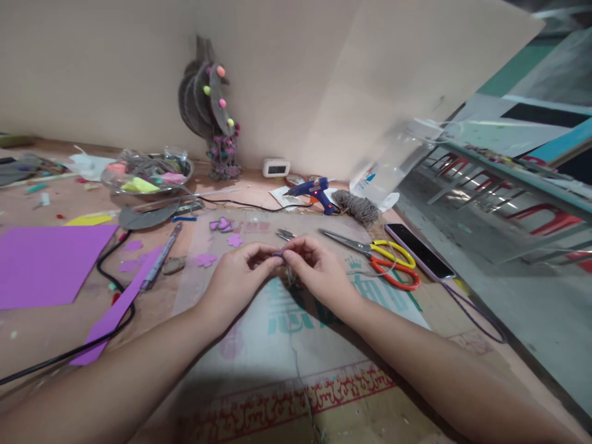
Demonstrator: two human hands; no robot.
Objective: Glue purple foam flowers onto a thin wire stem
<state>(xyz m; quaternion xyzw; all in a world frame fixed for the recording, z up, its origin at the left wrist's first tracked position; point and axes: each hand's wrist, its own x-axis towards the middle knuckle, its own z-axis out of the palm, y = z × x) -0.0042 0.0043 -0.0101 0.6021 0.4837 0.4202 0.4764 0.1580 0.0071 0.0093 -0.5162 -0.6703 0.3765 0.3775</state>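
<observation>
My left hand (240, 274) and my right hand (317, 268) meet at the middle of the table, fingertips pinched together on a small purple foam piece (279, 253). A thin wire or stem hangs down from it between the hands. Both hands hover just above a printed plastic sheet (296, 327). Small purple foam flower shapes (222, 226) lie beyond my left hand. Small metal snips (285, 234) lie just past my fingertips.
Yellow and orange scissors (383, 259) and a phone (419, 251) lie to the right. A blue glue gun (314, 192), twine (358, 206), a purple foam sheet (44, 262), a purple strip (118, 308), a black cable (108, 271), a bowl of foam scraps (145, 176) and a cardboard ornament (210, 111) surround the area.
</observation>
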